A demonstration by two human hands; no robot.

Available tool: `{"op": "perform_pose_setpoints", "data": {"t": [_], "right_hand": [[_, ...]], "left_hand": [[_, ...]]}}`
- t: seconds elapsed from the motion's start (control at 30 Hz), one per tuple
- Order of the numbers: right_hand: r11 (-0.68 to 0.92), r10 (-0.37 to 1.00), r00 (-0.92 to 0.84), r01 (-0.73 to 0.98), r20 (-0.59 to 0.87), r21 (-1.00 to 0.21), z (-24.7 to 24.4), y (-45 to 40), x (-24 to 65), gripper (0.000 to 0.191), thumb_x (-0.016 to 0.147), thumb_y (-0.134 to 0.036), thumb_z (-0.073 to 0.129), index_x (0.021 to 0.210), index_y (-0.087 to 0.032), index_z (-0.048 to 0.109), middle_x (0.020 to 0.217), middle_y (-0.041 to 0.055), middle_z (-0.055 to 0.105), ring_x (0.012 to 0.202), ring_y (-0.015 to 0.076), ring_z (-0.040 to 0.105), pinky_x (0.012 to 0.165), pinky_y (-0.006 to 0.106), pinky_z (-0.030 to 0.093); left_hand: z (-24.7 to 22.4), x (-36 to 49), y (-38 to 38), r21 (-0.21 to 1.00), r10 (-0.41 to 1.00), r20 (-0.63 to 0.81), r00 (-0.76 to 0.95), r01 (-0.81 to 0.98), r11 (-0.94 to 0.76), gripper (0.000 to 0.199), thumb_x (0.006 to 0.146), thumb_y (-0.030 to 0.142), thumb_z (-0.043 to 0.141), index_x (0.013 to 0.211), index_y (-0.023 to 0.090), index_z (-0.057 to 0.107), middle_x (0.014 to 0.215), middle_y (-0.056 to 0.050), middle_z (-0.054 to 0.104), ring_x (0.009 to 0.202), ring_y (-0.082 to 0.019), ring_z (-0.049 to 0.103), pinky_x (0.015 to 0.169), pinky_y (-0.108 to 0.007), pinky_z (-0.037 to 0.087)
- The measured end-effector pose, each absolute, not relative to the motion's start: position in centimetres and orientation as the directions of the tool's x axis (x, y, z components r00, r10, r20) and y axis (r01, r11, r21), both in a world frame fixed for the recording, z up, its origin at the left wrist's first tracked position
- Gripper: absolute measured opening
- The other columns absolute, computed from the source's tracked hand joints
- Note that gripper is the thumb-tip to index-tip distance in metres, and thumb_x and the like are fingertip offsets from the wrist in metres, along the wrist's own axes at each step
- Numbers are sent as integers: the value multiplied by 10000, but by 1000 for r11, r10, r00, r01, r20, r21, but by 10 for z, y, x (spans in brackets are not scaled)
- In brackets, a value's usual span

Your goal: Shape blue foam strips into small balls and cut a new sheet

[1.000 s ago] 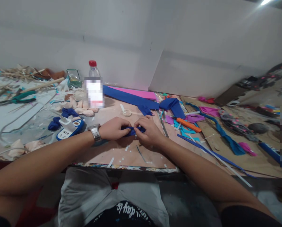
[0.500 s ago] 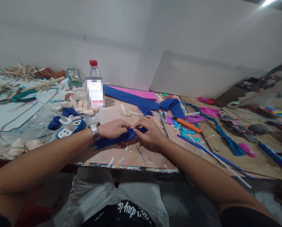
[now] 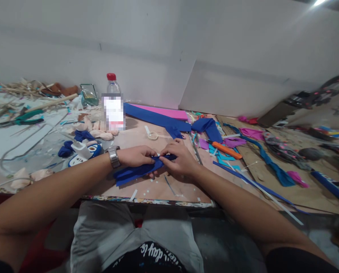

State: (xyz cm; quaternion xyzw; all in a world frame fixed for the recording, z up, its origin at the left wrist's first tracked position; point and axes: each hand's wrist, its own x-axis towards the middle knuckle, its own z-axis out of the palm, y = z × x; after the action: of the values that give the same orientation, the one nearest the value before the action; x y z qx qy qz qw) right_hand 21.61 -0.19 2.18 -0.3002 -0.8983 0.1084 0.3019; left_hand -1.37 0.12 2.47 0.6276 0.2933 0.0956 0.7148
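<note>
A folded strip of blue fabric [image 3: 132, 173] lies low over the table, pinched between both hands. My left hand [image 3: 138, 156], with a metal watch on its wrist, closes thumb and fingers on the strip's middle. Close beside it, my right hand [image 3: 178, 157] grips the strip near its right end with thumb and forefinger. Some fingertips are hidden under the cloth. Beyond the hands sits a small roll of pale tape [image 3: 152, 135]. Further back, a longer blue fabric strip [image 3: 158, 116] lies beside a pink strip [image 3: 169, 113].
A red-capped bottle [image 3: 111, 87] stands at the back. On the left are a blue-and-white plastic device [image 3: 85, 154] and green-handled pliers [image 3: 30, 116]. To the right lie an orange cutter [image 3: 227, 150], a thin white stick [image 3: 274, 201] and fabric scraps. The table's front edge [image 3: 146, 202] runs below my hands.
More of the blue fabric's left end now shows, spread lower below my left hand. Both hands keep their pinch on it and have barely shifted.
</note>
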Motion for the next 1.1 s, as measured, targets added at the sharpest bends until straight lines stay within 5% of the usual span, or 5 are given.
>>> {"op": "perform_pose_setpoints", "data": {"t": [0.57,0.73,1.1], "right_hand": [[842,535,-696,394,478,-369,20,0,216,116,936,-239,671,977,-255,779,884,34,789,856,201,683,955,446,371],[839,541,-686,405,486,-363,19,-1,216,103,923,-229,673,933,-253,772,887,29,788,879,207,686,986,463,358],[782,622,-654,489,430,-387,17,-2,215,68,909,-262,685,902,-231,745,912,50,784,930,230,667,960,442,377]], "left_hand": [[21,-13,2,919,495,-370,786,231,320,168,845,134,531,958,139,657,778,-63,757,675,-161,735,743,-309,594],[25,-14,0,910,519,-384,764,217,353,223,962,354,581,967,143,653,803,-85,762,673,-162,722,712,-307,577],[24,-13,2,955,574,-262,776,293,41,441,1002,535,513,892,139,675,813,-69,734,633,-133,643,668,-278,507]]}}
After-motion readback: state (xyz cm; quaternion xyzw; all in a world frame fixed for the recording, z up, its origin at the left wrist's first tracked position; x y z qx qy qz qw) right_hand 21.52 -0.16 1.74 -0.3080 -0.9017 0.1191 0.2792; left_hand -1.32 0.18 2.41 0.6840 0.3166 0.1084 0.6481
